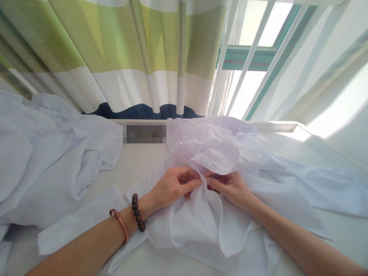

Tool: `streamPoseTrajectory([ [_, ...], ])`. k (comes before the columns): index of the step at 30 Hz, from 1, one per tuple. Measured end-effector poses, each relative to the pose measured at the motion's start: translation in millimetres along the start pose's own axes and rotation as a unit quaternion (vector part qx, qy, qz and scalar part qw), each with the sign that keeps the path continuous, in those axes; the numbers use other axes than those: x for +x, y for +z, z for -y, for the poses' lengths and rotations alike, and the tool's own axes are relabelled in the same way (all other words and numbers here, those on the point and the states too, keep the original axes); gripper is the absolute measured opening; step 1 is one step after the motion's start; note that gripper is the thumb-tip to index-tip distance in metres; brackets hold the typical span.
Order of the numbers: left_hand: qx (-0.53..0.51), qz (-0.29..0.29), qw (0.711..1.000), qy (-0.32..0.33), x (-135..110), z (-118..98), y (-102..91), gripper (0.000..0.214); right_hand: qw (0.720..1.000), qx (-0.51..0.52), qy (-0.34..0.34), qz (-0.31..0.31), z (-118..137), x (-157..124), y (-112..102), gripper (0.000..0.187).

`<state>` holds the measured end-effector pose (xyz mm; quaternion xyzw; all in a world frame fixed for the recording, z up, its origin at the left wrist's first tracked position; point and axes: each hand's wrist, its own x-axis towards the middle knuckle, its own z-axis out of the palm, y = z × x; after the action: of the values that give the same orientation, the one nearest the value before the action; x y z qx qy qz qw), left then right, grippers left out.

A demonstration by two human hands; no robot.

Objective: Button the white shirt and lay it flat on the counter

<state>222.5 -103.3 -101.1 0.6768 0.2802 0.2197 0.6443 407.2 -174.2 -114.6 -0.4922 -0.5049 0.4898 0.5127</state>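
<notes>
A white button-up shirt (186, 222) lies spread and rumpled before me, its collar (215, 157) toward the far side. My left hand (175, 186) pinches the front edge of the shirt just below the collar, thumb against fingers. Close beside it, my right hand (227, 186) pinches the same edge from the other side, its fingers partly hidden under the collar flap. The fingertips of both hands nearly meet at the fabric. Whether a button sits between them is too small to tell. One sleeve (77, 222) of white cloth stretches out under my left forearm.
More white garments (51, 145) are heaped on the left of the white tabletop (140, 161). A raised rim (276, 126) runs along the table's far edge. Behind it hang green and white curtains (129, 46), with a barred window (247, 57) at the right.
</notes>
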Motion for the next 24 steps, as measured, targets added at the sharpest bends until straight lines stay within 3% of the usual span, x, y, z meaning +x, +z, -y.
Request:
streamPoseTrajectory([
  [7,0.012,-0.014,1.000,-0.013,-0.2,0.6,-0.9,0.022,0.999,-0.031,0.013,0.002,-2.8,-0.6,1.1,0.033],
  [14,-0.006,-0.013,1.000,-0.008,0.0,-0.2,-0.4,0.021,0.999,-0.034,-0.002,-0.010,-2.3,-3.1,5.6,0.030],
  [24,-0.040,0.012,0.999,-0.012,0.6,1.3,-4.5,0.019,0.999,-0.021,0.006,0.033,0.8,-2.9,1.6,0.029],
])
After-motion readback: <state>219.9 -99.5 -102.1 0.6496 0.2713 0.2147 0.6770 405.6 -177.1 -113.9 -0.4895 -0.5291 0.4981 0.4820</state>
